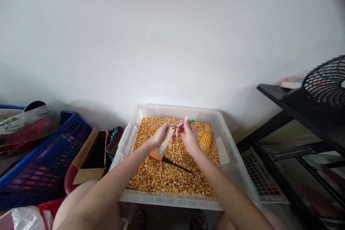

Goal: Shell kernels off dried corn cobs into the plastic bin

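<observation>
My left hand (161, 134) is closed around a corn cob (165, 143) that looks stripped of its kernels, pale and tilted. In my right hand (189, 137) is a thin tool with a green handle (191, 121), its dark shaft pointing at the cob's upper end. Both hands are above a clear plastic bin (234, 163) filled with loose corn kernels (161, 179). On the kernels beneath the cob lies a tool with an orange handle (155, 155) and a long dark pointed shaft. An ear of corn (205, 143) with yellow kernels rests right of my right hand.
Left of the bin stand an open cardboard box (90, 151) and a blue plastic crate (54, 154). At the right, a black fan (327, 82) sits on a dark rack (272, 91). A white wall (172, 43) rises behind the bin.
</observation>
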Available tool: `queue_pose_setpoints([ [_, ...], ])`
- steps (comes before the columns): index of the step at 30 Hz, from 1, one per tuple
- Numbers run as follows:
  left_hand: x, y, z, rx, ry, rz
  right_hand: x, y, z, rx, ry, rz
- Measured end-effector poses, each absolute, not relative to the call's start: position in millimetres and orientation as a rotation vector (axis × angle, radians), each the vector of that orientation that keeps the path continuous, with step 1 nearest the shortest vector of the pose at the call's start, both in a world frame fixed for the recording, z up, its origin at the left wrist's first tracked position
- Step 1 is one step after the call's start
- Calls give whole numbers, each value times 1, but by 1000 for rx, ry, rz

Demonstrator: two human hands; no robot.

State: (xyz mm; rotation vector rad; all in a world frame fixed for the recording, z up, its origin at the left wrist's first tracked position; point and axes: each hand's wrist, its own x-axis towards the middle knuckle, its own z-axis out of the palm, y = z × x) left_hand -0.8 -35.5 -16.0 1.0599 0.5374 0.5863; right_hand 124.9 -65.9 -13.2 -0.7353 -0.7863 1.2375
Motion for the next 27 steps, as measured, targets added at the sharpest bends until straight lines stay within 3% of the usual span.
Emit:
queue_pose_setpoints([
  [14,3,-40,-16,1117,597,509,126,-62,-24,-891,-817,1284],
  [27,1,-39,-13,1101,563,573,129,-64,-13,-784,-700,1307],
])
